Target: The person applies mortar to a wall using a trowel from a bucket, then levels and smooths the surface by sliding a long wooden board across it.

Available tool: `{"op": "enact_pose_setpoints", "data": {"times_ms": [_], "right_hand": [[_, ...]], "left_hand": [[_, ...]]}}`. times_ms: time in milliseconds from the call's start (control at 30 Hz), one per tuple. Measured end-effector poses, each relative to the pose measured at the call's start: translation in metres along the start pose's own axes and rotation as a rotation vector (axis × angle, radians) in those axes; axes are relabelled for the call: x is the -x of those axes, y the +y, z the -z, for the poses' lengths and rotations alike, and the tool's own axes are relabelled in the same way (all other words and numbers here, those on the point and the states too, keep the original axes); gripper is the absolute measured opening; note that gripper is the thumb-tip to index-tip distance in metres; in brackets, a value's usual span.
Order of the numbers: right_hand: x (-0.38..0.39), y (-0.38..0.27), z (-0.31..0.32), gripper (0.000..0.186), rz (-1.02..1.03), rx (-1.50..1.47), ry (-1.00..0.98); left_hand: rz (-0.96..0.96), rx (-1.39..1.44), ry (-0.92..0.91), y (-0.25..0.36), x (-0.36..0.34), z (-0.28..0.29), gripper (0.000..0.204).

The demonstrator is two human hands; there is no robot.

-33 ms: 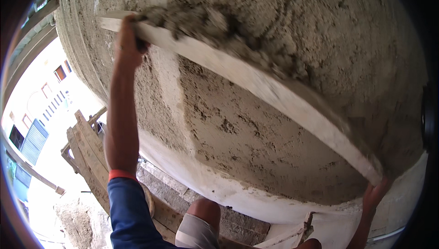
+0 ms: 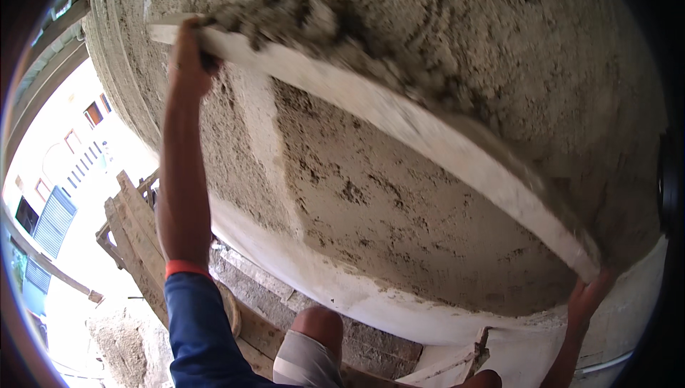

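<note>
Wooden straightedge point(image 2: 399, 120) against wet plaster wall point(image 2: 399, 210), left hand point(image 2: 189, 60) and right hand point(image 2: 589, 295) grip clamped on its ends

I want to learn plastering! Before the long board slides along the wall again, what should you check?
1. Left hand grips the long straightedge board at its upper end: ok.
2. Right hand holds the lower end: ok.
3. Board lies against the wet plaster wall: ok.
4. Scraped mortar is heaped on the board's top edge and could drop: not ok.
5. Wall below the board looks pitted and rough: not ok.
6. Footing on the wooden scaffold planks: cannot tell.
</note>
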State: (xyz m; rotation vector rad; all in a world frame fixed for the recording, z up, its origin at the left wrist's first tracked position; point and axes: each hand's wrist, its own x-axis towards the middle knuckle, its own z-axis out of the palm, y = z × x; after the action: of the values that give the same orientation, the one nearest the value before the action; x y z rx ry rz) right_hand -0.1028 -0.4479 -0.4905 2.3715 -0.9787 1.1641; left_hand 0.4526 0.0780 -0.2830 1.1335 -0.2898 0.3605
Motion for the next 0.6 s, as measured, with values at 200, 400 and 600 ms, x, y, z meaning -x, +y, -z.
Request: {"op": "enact_pose_setpoints", "data": {"times_ms": [200,400,600], "right_hand": [[-0.024,-0.018,0.019,0.051,0.238,0.123,0.121],[0.003,0.023,0.007,0.050,0.240,0.175,0.132],[0.071,0.064,-0.035,0.050,0.323,0.126,0.009]], "left_hand": [[0.037,-0.095,-0.112,0.011,-0.017,0.016,0.037],[0.115,-0.194,-0.186,-0.039,0.042,0.025,0.047],[0.148,-0.082,-0.301,-0.135,0.138,0.041,0.057]]}}
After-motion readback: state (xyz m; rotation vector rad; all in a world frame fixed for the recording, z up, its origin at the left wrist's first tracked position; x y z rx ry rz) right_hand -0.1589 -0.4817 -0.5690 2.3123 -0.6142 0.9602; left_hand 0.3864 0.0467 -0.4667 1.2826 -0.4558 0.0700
